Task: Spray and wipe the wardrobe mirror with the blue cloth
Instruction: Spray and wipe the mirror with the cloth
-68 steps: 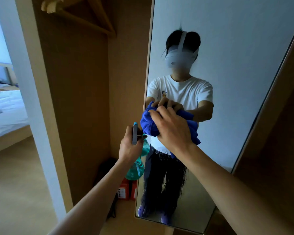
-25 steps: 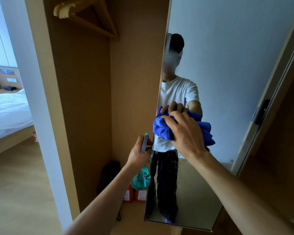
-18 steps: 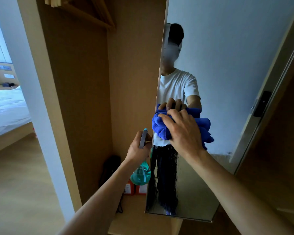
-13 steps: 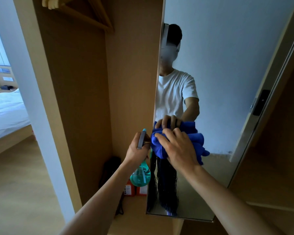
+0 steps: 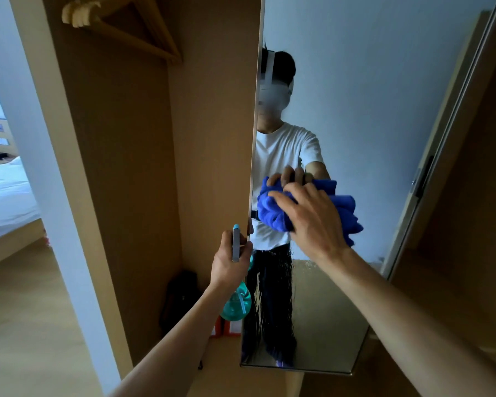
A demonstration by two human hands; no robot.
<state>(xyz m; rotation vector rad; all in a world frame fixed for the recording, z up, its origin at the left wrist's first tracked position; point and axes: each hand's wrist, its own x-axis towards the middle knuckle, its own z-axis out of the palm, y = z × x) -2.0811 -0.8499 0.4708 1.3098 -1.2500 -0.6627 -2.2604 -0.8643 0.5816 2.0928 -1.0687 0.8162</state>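
Wooden wardrobe (image 5: 121,167) panels stand left of the mirror (image 5: 370,110), with hangers (image 5: 121,30) above and a black bag (image 5: 181,296) and 2 orange boxes (image 5: 226,329) on its floor. The right hand (image 5: 315,222) curls its fingers over the bunched blue cloth (image 5: 272,210), pressing it to the glass near the left edge. The left hand (image 5: 229,267) grips the spray bottle (image 5: 236,306) just below. Hand and cloth have risen since a moment earlier.

Mirror (image 5: 370,110): glossy glass, lower part streaked with wet runs and droplets. Its thin edge trim (image 5: 298,369) looks like satin metal. Blue cloth (image 5: 272,213): soft, fuzzy matt pile. Spray bottle (image 5: 236,306): smooth, shiny translucent teal plastic. Its spray head (image 5: 235,245) is opaque grey plastic with a duller finish. Wardrobe panels (image 5: 121,181): smooth matt wood-grain board. Hangers (image 5: 80,14): pale wood. Floor (image 5: 26,325): matt, wood-look.
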